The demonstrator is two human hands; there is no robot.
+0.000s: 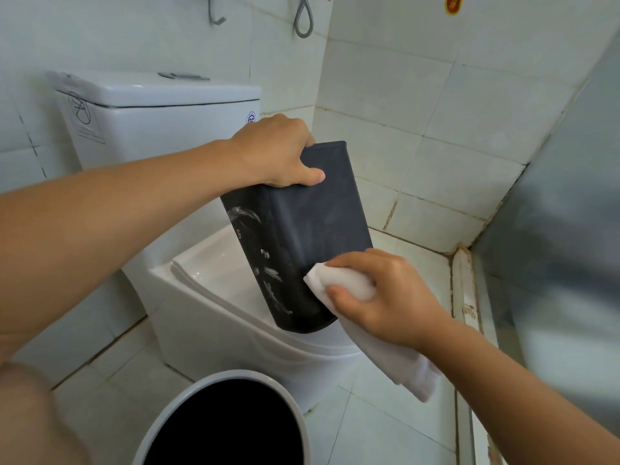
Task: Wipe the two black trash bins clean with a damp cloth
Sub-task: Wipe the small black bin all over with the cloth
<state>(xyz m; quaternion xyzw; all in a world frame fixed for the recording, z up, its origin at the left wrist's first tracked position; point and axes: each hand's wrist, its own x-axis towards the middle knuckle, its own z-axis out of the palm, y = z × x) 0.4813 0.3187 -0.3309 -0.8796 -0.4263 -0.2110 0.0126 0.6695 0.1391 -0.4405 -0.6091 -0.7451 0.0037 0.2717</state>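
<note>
While the left hand (278, 152) grips the top end of the rectangular black bin (302, 236), the bin sits tilted, lower end on the closed toilet (214, 297) lid. Right hand (379, 297) clutches a white cloth (339, 280), pressed to bin's lower side; rest of cloth hangs below wrist. White smears on bin's left face. 2nd bin (228, 421), round w/ white rim, on floor nr bottom edge.

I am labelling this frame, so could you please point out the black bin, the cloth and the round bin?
black bin (312, 226): head view, on its wide side wall.
cloth (339, 281): head view, on the folded wad against the bin.
round bin (268, 380): head view, on its white rim.
</note>
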